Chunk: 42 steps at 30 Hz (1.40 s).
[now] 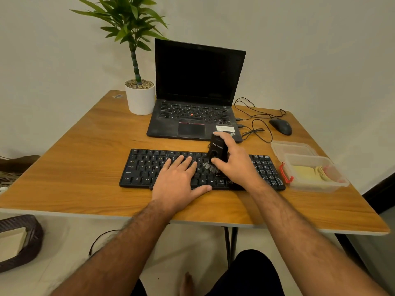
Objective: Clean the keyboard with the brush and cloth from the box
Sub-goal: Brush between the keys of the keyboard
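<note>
Wood-grain table [85,159] fills most of our view, set against a plain pale wall; nearest us lies the black keyboard [149,167], its long axis running left to right along the table's near edge; our left hand [179,178] rests flat on its middle keys with the fingers straight and spread, pointing away from us; our right hand [235,163] grips the black brush [217,149] just beside it, thumb and fingers curled round the body; the brush stands nearly upright, tilted a little to the left at the top, bristles pointing down and touching the keys right of centre; to the right, near the keyboard's end, sits the clear plastic box [316,184] with a red latch, the yellowish cloth [307,173] lying inside it, its lid [294,147] just behind; farther back we see an open laptop [198,90], a mouse [281,126] with tangled cable, and a potted plant [140,97].
</note>
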Available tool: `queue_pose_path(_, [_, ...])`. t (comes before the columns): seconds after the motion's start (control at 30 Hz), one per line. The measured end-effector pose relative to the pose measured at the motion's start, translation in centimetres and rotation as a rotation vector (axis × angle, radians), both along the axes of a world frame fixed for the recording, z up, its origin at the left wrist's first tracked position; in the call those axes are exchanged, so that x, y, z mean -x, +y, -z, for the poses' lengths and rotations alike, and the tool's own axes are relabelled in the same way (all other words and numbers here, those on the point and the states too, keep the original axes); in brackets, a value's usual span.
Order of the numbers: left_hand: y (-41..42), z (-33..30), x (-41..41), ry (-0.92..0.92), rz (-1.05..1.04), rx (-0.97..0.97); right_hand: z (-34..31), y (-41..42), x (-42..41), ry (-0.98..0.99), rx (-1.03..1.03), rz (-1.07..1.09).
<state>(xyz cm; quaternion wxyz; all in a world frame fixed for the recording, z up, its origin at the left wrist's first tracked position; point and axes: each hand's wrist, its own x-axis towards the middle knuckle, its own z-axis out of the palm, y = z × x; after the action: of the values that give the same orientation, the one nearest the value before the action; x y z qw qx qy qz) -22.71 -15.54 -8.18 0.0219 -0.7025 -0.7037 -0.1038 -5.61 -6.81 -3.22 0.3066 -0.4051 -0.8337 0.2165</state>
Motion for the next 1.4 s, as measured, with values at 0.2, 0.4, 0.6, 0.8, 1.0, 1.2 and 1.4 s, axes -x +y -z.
queue_pose_path(0.2, [-0.1,-0.1,-0.1,-0.004,-0.003,-0.004,-0.1,0.2,0.9,-0.002,0.008,-0.012])
queue_pose_path(0.4, [-0.2,-0.2,-0.1,-0.001,-0.003,0.001,-0.4,1.2,0.3,-0.065,-0.052,0.022])
queue_pose_path(0.6, [-0.2,-0.3,-0.2,-0.002,-0.011,0.012,-0.4,2.1,1.1,0.033,0.002,0.068])
queue_pose_path(0.8, [-0.1,-0.3,-0.1,0.003,-0.015,0.011,-0.2,2.7,1.1,-0.045,-0.031,0.056])
queue_pose_path(1.0, [-0.1,-0.4,-0.2,-0.004,-0.02,0.023,-0.3,3.8,1.1,0.033,0.026,0.114])
queue_pose_path(1.2, [-0.1,-0.5,-0.2,0.001,-0.021,0.029,-0.3,4.0,0.4,-0.047,-0.042,0.108])
queue_pose_path(1.4, [0.1,-0.8,-0.5,0.053,-0.029,0.044,-0.7,3.7,0.7,-0.036,-0.006,0.077])
